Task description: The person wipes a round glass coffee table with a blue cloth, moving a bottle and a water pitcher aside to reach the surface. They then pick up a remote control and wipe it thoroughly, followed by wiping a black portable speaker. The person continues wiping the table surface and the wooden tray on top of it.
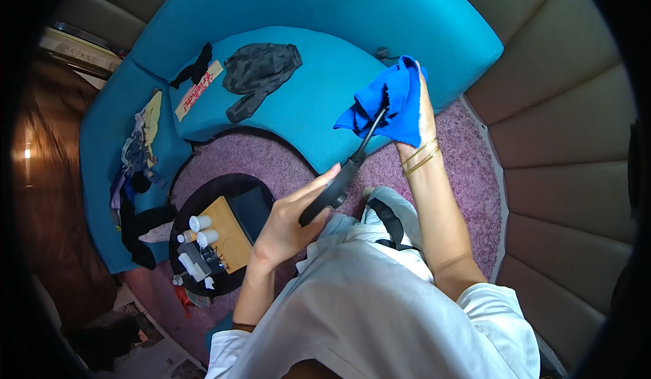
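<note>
My left hand (285, 221) is wrapped round the handle of a black tool (344, 179) with a thin metal shaft; its exact kind I cannot make out. The shaft slants up and right to a bright blue cloth (401, 97), and its tip lies against or just in front of a dark fold or opening there. My right hand (425, 111) holds the cloth up from its right side. Most of those fingers are hidden behind the fabric. Gold bangles circle the right wrist.
A curved turquoise sofa (319, 60) bears dark grey trousers (261, 73), a red-and-white box (199, 91) and a heap of clothes (139, 148). At the left, a round black table (263, 187) holds a wooden board (227, 233), white cups (200, 223) and small items. Purple carpet (468, 175) covers the floor.
</note>
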Demonstrator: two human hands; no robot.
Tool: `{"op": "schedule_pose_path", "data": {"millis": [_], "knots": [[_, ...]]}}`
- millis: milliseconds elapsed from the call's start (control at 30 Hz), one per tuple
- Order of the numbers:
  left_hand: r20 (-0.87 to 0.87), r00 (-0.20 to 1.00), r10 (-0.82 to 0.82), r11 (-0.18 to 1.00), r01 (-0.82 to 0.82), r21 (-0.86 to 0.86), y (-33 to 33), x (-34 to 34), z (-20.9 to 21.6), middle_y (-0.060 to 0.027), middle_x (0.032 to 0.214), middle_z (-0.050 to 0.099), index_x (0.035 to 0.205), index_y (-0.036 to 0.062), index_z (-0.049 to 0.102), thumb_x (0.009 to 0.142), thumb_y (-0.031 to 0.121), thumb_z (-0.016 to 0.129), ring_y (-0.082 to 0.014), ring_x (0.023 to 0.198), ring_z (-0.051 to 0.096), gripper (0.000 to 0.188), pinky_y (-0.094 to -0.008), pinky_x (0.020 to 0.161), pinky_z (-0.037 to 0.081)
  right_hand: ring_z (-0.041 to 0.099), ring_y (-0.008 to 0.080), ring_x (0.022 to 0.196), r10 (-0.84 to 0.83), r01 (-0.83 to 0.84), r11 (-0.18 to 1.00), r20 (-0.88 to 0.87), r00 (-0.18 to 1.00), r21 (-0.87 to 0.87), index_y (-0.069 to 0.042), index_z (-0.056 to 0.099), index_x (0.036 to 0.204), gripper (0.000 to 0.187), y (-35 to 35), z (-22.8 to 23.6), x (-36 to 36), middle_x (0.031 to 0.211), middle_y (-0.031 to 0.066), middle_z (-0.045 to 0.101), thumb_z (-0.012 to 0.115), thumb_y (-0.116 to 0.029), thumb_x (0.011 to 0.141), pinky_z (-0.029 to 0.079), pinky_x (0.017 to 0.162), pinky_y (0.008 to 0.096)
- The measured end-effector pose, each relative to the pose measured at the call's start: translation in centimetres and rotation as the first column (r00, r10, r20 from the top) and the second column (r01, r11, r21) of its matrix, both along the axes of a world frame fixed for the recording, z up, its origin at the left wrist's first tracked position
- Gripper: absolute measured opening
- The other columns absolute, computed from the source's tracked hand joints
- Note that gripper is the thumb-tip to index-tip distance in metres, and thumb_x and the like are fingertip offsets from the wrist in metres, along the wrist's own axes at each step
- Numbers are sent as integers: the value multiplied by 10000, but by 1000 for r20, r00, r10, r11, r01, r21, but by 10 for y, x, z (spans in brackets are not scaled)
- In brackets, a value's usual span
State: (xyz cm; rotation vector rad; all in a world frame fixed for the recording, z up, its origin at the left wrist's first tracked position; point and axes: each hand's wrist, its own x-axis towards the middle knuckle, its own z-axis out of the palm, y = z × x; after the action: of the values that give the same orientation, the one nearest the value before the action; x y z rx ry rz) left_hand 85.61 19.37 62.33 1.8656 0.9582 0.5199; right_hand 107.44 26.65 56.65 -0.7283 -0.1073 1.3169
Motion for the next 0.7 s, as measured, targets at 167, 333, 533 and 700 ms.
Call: {"op": "schedule_pose_path", "data": {"millis": [167,333,533,700], "knots": [[-12,993,120,992,-120,-30,4,3,-2,-187,1145,551,1137,-59,501,756,-31,556,-210,1009,572,386,-280,838,434,576,125,704,179,-202,979,430,885,9,13,569,867,406,-19,14,-28,787,75,605,552,-391,842,476,631,265],[-54,989,136,984,-141,-110,6,-1,-8,-196,1142,549,1132,-64,500,756,-22,550,-218,1025,564,382,-281,842,430,508,68,694,132,-212,974,572,809,75,-51,546,825,262,-28,8,-47,763,-11,551,576,-311,843,438,625,234],[15,991,136,991,-136,2,-3,-2,-5,-99,850,596,1082,-46,543,711,-11,599,-119,717,513,377,-246,672,430,539,115,763,105,-117,993,331,938,17,-49,520,926,402,-6,14,-29,855,39,544,555,-438,831,459,675,266],[16,991,132,978,-127,-163,-10,-18,-10,-108,974,587,1122,-42,522,710,1,608,-135,865,524,423,-248,792,404,575,167,777,12,-14,1000,103,995,24,-23,493,996,513,7,22,-28,882,93,551,541,-500,816,489,671,307]]}}
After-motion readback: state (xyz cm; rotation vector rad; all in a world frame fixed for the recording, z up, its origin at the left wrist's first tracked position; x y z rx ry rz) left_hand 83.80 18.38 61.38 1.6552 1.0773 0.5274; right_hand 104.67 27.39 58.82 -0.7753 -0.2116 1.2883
